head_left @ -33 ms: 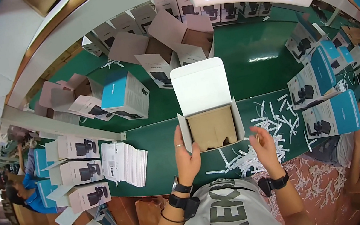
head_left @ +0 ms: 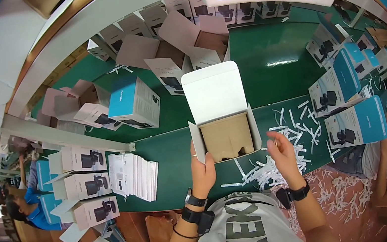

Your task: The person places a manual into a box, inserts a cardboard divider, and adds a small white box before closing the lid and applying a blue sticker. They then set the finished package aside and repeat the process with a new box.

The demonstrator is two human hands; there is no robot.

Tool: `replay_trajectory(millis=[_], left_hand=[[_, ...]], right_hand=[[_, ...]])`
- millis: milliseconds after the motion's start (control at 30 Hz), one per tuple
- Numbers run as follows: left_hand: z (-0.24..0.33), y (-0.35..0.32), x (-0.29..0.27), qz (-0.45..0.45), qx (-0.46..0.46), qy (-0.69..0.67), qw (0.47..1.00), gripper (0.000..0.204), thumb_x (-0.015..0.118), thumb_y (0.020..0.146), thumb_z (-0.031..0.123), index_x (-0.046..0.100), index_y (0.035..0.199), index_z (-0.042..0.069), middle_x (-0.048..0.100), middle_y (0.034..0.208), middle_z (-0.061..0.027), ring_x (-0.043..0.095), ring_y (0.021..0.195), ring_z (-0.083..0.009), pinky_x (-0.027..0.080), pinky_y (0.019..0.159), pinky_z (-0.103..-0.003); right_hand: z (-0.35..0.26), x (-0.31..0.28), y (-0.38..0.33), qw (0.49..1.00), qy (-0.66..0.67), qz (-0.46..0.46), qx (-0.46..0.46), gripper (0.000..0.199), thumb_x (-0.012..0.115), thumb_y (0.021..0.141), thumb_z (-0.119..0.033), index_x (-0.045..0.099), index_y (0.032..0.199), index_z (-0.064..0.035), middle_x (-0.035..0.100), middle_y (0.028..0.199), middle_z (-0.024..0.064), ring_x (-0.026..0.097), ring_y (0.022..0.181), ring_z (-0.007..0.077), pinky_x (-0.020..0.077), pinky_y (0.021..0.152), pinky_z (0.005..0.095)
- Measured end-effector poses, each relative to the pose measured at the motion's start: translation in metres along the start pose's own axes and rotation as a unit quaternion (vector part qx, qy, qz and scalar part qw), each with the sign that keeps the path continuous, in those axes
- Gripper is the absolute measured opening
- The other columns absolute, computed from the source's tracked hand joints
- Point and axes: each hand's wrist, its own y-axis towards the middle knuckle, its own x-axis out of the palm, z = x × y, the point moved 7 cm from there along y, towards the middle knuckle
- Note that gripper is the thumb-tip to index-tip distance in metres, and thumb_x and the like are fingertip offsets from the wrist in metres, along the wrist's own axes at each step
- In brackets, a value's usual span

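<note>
Nothing has shifted: your left hand (head_left: 204, 169) still grasps the open white box (head_left: 225, 131) at centre frame; your right hand (head_left: 283, 153) pinches a paper strip (head_left: 276, 141).

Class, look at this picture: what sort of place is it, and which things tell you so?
Probably a packing line in a factory: many identical product boxes along a green bench, a stack of leaflets, and the left hand holding an open box.

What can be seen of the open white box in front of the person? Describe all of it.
The open white box is cardboard by its look and stands on the green table. Its plain white lid is flipped up and away, and its side flaps are spread. A brown cardboard insert fills the inside. The left hand grips its near left corner; the right hand hovers beside it over white paper strips.
</note>
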Motion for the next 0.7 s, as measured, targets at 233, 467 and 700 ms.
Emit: replay_trajectory(millis=[233,467,700], left_hand=[[0.086,0.010,0.020,-0.100,0.164,0.196,0.962,0.089,0.079,0.088,0.033,0.036,0.159,0.000,0.036,0.158,-0.0352,0.039,0.146,-0.0494,0.032,0.121,-0.052],[0.073,-0.001,0.058,-0.174,0.237,0.403,0.867,0.095,0.078,0.082,0.054,0.044,0.158,0.009,0.034,0.159,-0.0362,0.035,0.148,-0.0510,0.030,0.121,-0.058],[0.077,-0.002,0.060,-0.174,0.241,0.397,0.868,0.090,0.075,0.086,0.055,0.045,0.158,0.011,0.036,0.164,-0.0225,0.033,0.149,-0.0513,0.029,0.120,-0.061]], right_hand=[[-0.003,0.050,0.011,0.996,-0.075,0.000,-0.055,0.042,0.075,0.096,-0.012,0.059,0.132,0.0019,0.059,0.099,-0.0016,0.055,0.083,0.0046,0.0477,0.071,0.0218],[-0.045,0.033,0.011,0.966,-0.210,-0.029,-0.148,0.028,0.075,0.095,-0.011,0.066,0.117,0.0016,0.067,0.096,0.0058,0.064,0.081,0.0134,0.0527,0.070,0.0285],[-0.097,0.033,0.037,0.878,-0.365,0.055,-0.304,0.010,0.074,0.093,-0.007,0.070,0.098,0.0004,0.073,0.092,0.0163,0.073,0.082,0.0274,0.0562,0.072,0.0346]])
